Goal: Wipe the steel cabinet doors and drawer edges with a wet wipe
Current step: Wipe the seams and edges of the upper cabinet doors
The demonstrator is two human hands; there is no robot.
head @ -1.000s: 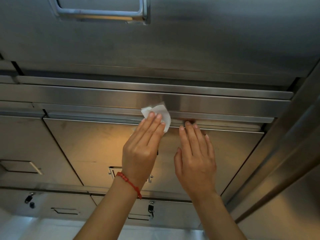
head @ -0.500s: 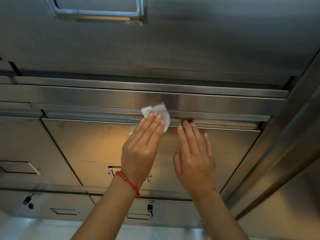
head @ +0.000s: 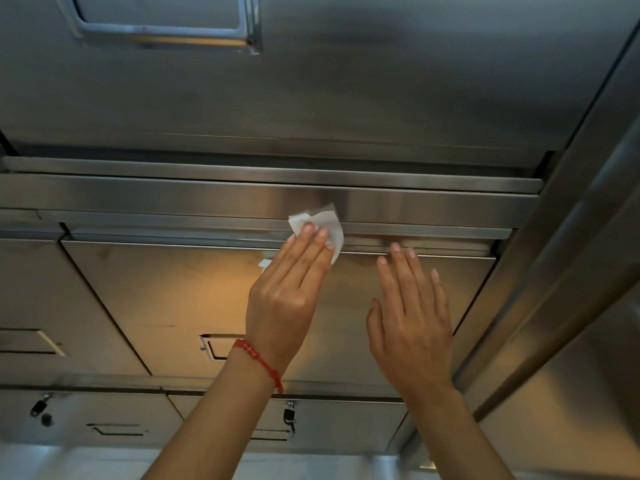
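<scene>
Wiping the drawer's top edge, about mid-run.

Nearest you, 2 hands up on the steel: your left hand (head: 282, 299) has straight fingers pressing the wipe (head: 320, 223) flat onto the drawer edge (head: 173, 233); your right hand (head: 412, 323) is spread, holding nothing, fingertips touching the same edge just right of the wipe. Step in hand looks like the edge pass above the drawer front (head: 173, 289). Next move, my guess: slide the wipe along the lip, keep pressure even, lift the right hand out of its path. Beyond, the upper door (head: 346, 81) waits.

Left hand (head: 282, 296) hides most of wet wipe (head: 325, 221).
</scene>
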